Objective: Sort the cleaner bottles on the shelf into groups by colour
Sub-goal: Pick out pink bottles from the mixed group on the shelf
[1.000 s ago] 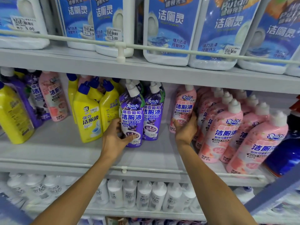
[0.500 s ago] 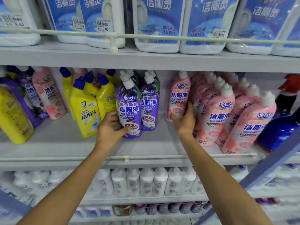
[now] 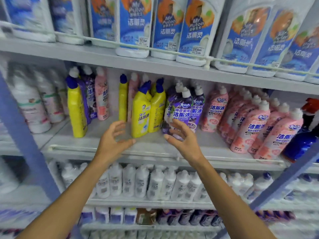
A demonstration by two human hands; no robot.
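Well left of the left hand, blurred white bottles (image 3: 32,107) stand on the shelf (image 3: 151,144). Nearer, but still to that hand's left, a yellow bottle (image 3: 76,109) with a blue cap stands in front of a purple bottle (image 3: 90,100) and a pink bottle (image 3: 101,99). The left hand (image 3: 112,141) hovers over the shelf's front edge, its fingers spread and lightly bent, holding nothing. Just beyond its fingertips stands a slim yellow bottle (image 3: 123,100), with a lone pink bottle (image 3: 132,94) behind it. Beyond the gap between the two hands is the yellow cluster (image 3: 140,116). The right hand (image 3: 184,141) is likewise spread wide and grips nothing. Its fingers lie in front of the foot of the front bottle in the purple group (image 3: 183,109); whether they touch it cannot be told. To this hand's right runs the pink row (image 3: 252,125), and farthest right stands a blue spray bottle (image 3: 300,145).
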